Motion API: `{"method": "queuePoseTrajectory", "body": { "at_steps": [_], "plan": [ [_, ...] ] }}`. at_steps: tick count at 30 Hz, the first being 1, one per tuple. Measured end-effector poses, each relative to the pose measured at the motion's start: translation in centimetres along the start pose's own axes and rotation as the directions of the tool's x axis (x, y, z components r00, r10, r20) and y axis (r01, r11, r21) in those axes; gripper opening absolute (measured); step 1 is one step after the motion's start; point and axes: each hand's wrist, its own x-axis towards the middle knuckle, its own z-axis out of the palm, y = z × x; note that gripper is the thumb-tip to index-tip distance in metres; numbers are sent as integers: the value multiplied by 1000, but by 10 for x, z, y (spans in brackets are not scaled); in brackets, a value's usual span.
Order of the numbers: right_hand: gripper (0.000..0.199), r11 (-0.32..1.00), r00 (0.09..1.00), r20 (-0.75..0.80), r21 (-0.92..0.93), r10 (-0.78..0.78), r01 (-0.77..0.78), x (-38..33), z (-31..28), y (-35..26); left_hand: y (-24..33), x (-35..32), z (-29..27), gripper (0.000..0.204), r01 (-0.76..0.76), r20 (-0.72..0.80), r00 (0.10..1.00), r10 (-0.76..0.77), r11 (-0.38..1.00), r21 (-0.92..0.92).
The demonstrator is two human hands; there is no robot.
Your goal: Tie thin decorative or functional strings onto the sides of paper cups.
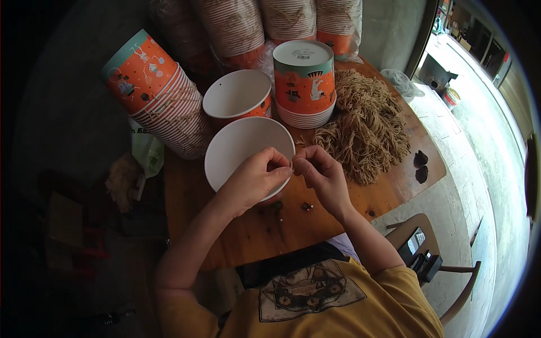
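A paper bucket [239, 141] with a white inside stands tilted toward me at the table's near middle. Over its right rim my left hand [259, 174] is closed, thumb and forefinger pinched together. Facing it, my right hand [324, 177] also pinches, its fingertips almost touching the left ones just beside the rim. Whatever lies between the fingertips is too small to make out. Behind this bucket sits another open bucket [239, 93], orange outside. To the right of them lies a big heap of tan cords [369, 127].
An upside-down stack of orange and green buckets [304, 79] stands behind; a nested stack [160, 101] leans at left. Wrapped bucket stacks [231, 28] line the back. Sunglasses [421, 166] lie near the wooden table's [248, 242] right edge. A chair [422, 242] holds a phone [416, 241].
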Motion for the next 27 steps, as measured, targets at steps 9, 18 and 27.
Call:
{"method": "queuePoseTrajectory", "body": {
  "at_steps": [9, 18, 27],
  "plan": [
    [15, 987, 997, 30, 139, 75, -78, 0, 0, -4, -14, 6, 5, 15, -284, -59, 946, 319, 903, 321],
    [17, 929, 977, 61, 302, 206, -215, -1, 2, 0, -14, 0, 8, 17, -250, -89, 962, 259, 962, 107],
    [17, 949, 990, 42, 284, 134, -140, -3, 4, 4, -9, 1, 9, 12, -258, -106, 945, 309, 906, 336]
  ]
}}
